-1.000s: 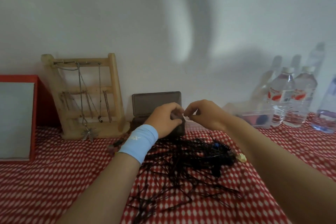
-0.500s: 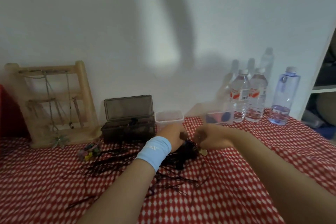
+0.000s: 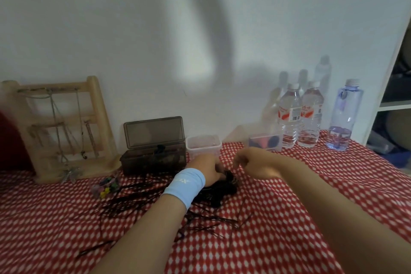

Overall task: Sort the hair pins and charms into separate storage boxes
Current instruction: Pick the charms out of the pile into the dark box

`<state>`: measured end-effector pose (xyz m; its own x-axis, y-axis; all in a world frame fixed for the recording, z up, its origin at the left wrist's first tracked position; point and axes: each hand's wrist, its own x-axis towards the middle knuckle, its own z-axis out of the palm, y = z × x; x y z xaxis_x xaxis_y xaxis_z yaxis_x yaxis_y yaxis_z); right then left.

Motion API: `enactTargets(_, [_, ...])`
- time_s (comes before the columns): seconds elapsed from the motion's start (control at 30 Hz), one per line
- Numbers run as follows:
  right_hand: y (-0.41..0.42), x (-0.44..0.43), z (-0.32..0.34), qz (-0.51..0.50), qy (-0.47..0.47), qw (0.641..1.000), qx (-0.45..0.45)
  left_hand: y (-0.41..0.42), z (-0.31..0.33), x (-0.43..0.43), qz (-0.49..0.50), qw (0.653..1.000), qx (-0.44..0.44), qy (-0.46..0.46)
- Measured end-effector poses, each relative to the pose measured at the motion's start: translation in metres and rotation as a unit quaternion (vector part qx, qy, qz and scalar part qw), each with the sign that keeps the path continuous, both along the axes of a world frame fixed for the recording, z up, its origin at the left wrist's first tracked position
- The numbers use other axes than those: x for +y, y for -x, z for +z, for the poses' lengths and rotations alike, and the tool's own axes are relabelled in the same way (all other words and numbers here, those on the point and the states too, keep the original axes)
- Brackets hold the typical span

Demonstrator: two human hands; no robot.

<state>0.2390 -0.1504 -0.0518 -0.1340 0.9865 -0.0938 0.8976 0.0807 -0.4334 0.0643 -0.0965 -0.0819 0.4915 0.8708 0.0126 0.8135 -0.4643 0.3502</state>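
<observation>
A tangled pile of black hair pins [image 3: 213, 194] lies on the red checked cloth, with loose pins [image 3: 206, 221] spread toward me. My left hand [image 3: 205, 170], with a light blue wristband, has its fingers curled into the far end of the dark clump and grips it. My right hand [image 3: 252, 162] hovers just right of the clump, fingers hanging loosely curled with nothing visible in them. A dark box [image 3: 153, 159] with its lid up stands behind the pile. A small clear box [image 3: 203, 144] sits beside it. Small coloured charms [image 3: 106, 186] lie to the left.
A wooden jewellery rack [image 3: 60, 129] with chains stands at the back left. A clear lidded box [image 3: 265, 140] with dark and red items, two water bottles [image 3: 299, 115] and a bluish bottle [image 3: 343, 115] line the back right. A white shelf [image 3: 393, 95] rises at the right edge.
Both hands came down from in front of the dark box to the pin pile. The view swung right, bringing the bottles and shelf into sight.
</observation>
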Motion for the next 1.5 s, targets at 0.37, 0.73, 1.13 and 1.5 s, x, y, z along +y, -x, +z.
enactTargets(0.37, [0.006,-0.002,-0.012,0.025,-0.019,0.999,-0.009,0.028,0.005,-0.010,-0.030,0.988,-0.151,-0.009])
enactTargets(0.73, [0.023,-0.009,0.003,0.001,-0.006,1.000,0.030,0.048,0.007,-0.033,-0.053,0.987,-0.149,0.006])
enactTargets(1.13, [0.071,0.001,0.003,0.090,-0.001,0.996,0.018,0.099,0.003,-0.036,-0.013,0.979,-0.201,0.021])
enactTargets(1.5, [0.179,0.049,0.011,0.144,-0.026,0.988,0.041,0.223,0.012,-0.012,0.122,0.964,-0.219,-0.087])
